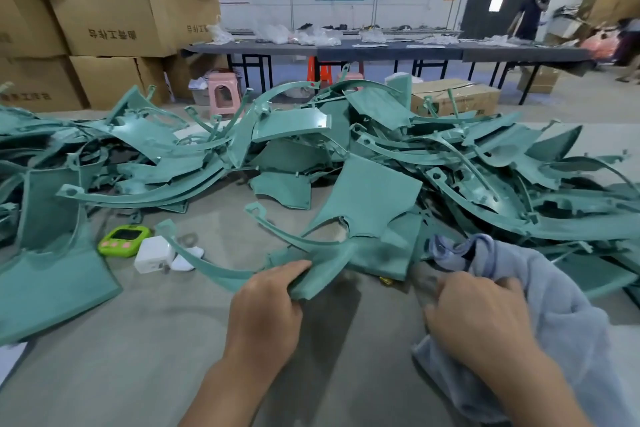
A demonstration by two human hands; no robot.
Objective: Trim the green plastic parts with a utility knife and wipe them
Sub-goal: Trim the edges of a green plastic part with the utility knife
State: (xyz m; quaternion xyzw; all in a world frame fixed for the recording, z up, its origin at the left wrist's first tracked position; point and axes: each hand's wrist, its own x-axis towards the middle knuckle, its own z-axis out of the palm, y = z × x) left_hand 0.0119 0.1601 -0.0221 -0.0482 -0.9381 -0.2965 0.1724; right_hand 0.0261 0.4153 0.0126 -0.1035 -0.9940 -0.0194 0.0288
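Fingers of left hand gripping green part, right hand bunching cloth (knife unseen); yanked, could drag the pile.

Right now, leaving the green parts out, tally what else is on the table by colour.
Lime green: 1, timer
White: 3, block, small piece, paper
Blue-grey: 1, cloth
Yellow: 1, partly hidden item
Total: 6

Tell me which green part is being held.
The curved green part nearest the camera, gripped by the left hand; the others lie untouched in the pile.
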